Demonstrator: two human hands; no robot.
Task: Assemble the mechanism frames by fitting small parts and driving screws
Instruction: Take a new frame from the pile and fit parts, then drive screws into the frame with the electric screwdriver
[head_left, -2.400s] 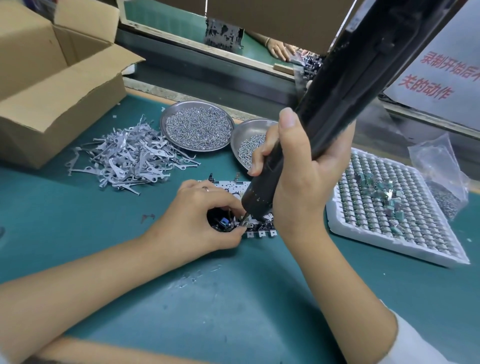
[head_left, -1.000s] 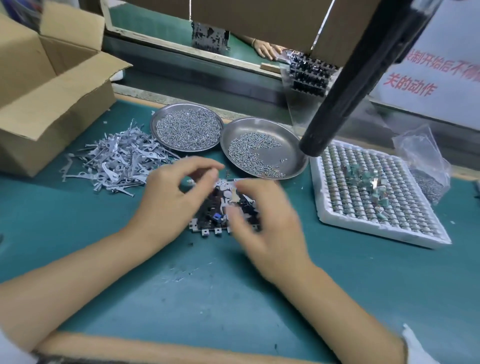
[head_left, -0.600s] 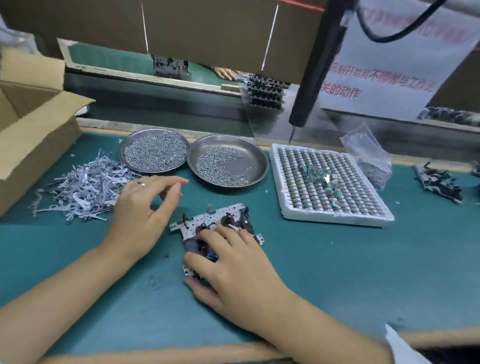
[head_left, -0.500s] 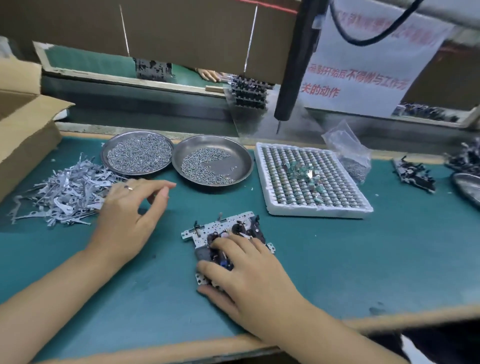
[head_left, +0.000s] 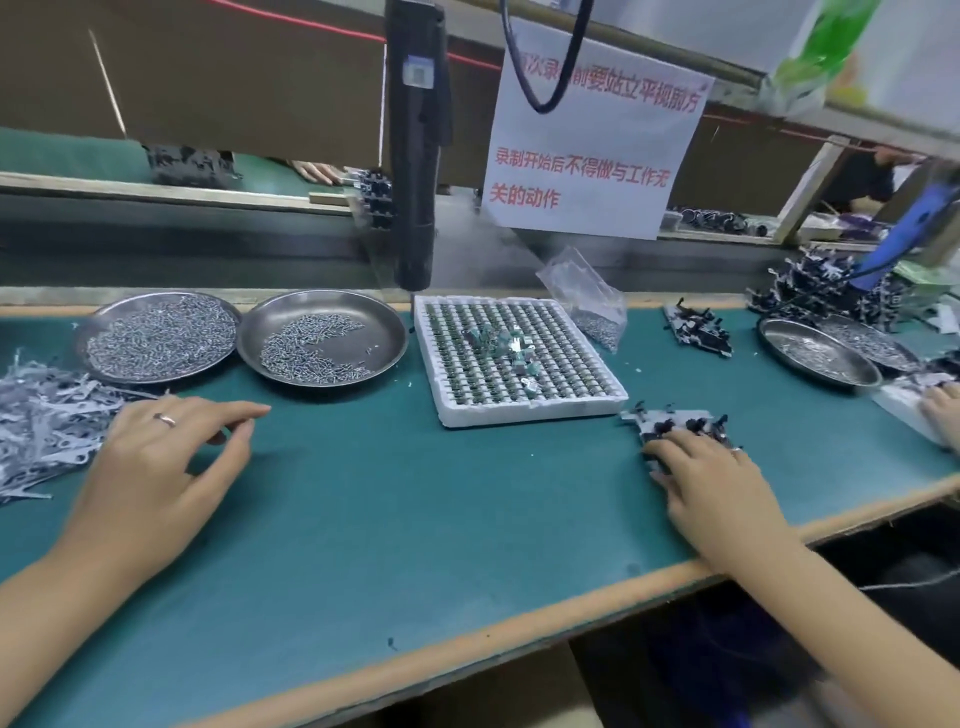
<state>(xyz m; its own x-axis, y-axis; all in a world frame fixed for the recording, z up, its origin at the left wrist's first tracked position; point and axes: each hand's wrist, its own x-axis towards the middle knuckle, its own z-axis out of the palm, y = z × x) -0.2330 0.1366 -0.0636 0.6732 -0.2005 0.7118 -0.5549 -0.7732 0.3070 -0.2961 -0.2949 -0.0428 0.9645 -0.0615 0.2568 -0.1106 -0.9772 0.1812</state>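
Note:
A mechanism frame (head_left: 670, 422), white metal with black parts, lies on the green bench (head_left: 395, 509) right of the foam tray. My right hand (head_left: 711, 480) rests flat on it, fingers covering its near half. My left hand (head_left: 166, 457) hovers open with fingers spread, beside the pile of grey metal levers (head_left: 41, 415), holding nothing. The black electric screwdriver (head_left: 415, 156) hangs free above the bench's far edge. Two steel dishes of screws (head_left: 85, 332) (head_left: 382, 332) sit at the back left.
A white foam tray (head_left: 519, 415) of small parts stands mid-bench, with a plastic bag (head_left: 587, 301) behind it. Another frame (head_left: 698, 330), a third steel dish (head_left: 821, 358) and a heap of frames (head_left: 826, 286) lie right. Another person's hand (head_left: 943, 410) is at the right edge.
My right hand let go of the screwdriver, which swung up, then slid the frame far to the right past the foam tray. My left hand came off the frame and stayed near the levers.

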